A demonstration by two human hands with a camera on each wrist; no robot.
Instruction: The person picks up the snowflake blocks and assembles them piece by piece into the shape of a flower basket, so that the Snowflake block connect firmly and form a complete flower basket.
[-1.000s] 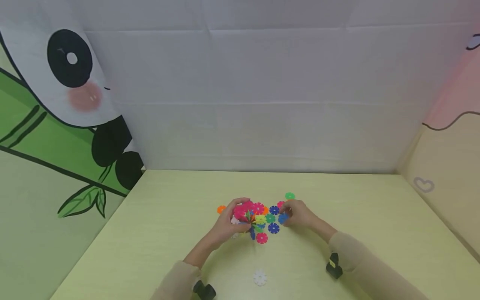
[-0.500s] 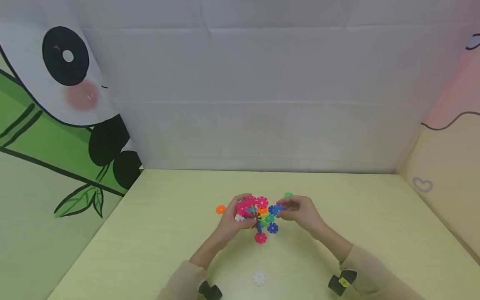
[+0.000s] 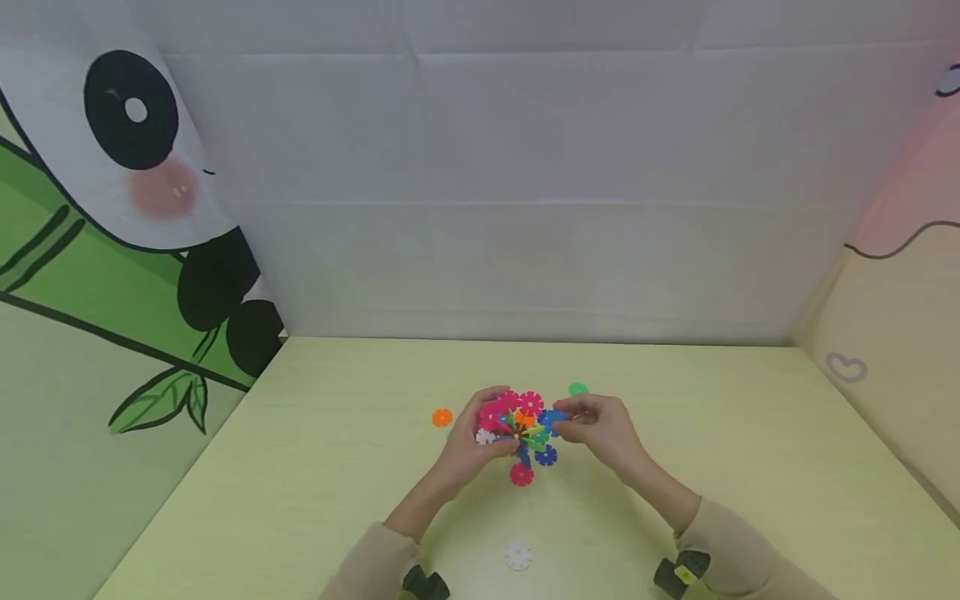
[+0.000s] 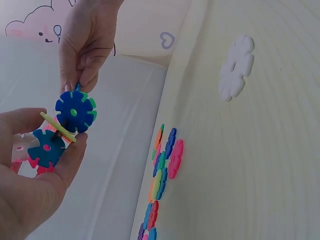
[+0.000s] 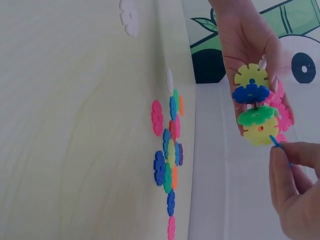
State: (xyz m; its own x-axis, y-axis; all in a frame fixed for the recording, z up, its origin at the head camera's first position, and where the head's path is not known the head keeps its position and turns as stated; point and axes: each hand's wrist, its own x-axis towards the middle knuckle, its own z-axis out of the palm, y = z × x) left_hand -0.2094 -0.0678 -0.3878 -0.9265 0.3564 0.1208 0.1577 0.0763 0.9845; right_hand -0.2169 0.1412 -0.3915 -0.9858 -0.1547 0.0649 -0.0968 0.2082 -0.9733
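My left hand (image 3: 474, 443) grips a cluster of interlocking plastic snowflake discs above the table. Pink discs (image 3: 495, 415) show on the cluster in the head view, a yellow disc (image 5: 260, 134) in the right wrist view, and a teal disc (image 4: 47, 150) in the left wrist view. My right hand (image 3: 606, 430) pinches a blue snowflake disc (image 5: 275, 141) between thumb and fingertips, seen nearly edge-on in the right wrist view. Its edge is close to the yellow disc; whether they touch I cannot tell. Fingers cover part of the cluster.
Loose snowflake discs lie on the pale table (image 3: 345, 467) beneath and behind the hands. Among them are a pink one (image 3: 521, 475), a dark blue one (image 3: 546, 455), an orange one (image 3: 442, 417) and a green one (image 3: 577, 389). Nearer the front lies a white disc (image 3: 518, 555).
My right hand has lifted the blue disc from the table and brought it left toward the cluster. My left hand has shifted slightly right and turned the cluster a little.
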